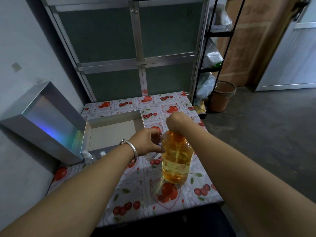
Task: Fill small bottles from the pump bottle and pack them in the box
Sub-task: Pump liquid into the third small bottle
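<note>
Both my forearms reach out over the bench (196, 185), which is covered in a cloth printed with cherries and hearts. No brand or writing can be read anywhere. On my right hand (176, 121) the fingers are curled down over the orange pump head of the pump bottle (177, 161), which stands upright on the bench, full of amber liquid. On my left hand (147, 142), a silver bangle at the wrist, the fingers are closed around a small clear bottle (153, 151) held just beside the pump spout. Past it sits the open silver box (112, 117), its lid raised at the left. Two more small bottles (88, 155) stand at its near edge.
</note>
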{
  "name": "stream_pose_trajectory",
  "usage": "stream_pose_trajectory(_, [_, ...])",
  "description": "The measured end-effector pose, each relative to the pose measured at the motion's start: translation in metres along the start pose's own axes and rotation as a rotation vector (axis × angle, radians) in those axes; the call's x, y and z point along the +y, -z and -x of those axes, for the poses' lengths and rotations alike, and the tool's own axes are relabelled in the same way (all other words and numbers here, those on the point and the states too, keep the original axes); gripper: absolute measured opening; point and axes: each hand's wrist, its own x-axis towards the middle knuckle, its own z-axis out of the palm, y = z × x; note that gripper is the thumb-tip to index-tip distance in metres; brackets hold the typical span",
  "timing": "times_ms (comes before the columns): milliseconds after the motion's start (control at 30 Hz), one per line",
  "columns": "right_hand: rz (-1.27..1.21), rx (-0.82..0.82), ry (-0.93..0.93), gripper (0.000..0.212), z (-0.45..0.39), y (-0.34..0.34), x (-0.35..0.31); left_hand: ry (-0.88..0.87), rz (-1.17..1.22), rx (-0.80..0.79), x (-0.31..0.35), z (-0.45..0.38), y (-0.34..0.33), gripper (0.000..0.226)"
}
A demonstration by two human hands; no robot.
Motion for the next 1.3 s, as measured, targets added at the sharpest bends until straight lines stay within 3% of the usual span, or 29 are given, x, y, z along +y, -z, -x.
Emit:
stream_pose_trajectory(133, [0.003,0.014,0.005,0.029,0.005,0.001,0.002,0.001,0.01,0.001,-0.001,0.001,0.0,0.037])
stream_pose_trajectory(267, [-0.074,-0.011,0.029,0.038,0.009,0.01,-0.004,-0.004,-0.002,0.012,-0.001,0.002,0.002,0.038])
stream_pose_trajectory(467, [-0.047,0.035,-0.024,0.026,0.001,0.001,0.002,0.001,0.018,0.005,-0.003,0.0,-0.002,0.036])
stream_pose_trajectory(767, [0.117,-0.011,0.061,0.032,-0.001,0.002,0.001,-0.005,0.021,0.009,-0.002,0.0,-0.001,0.038])
stream_pose_trajectory(1000, [0.034,-0.021,0.057,0.036,0.003,0.008,0.0,0.001,0.02,0.011,0.0,0.0,-0.001,0.037])
stream_pose_trajectory(1300, [0.155,-0.027,0.063,0.036,0.0,0.002,0.002,0.007,0.008,0.005,0.001,0.002,0.0,0.039])
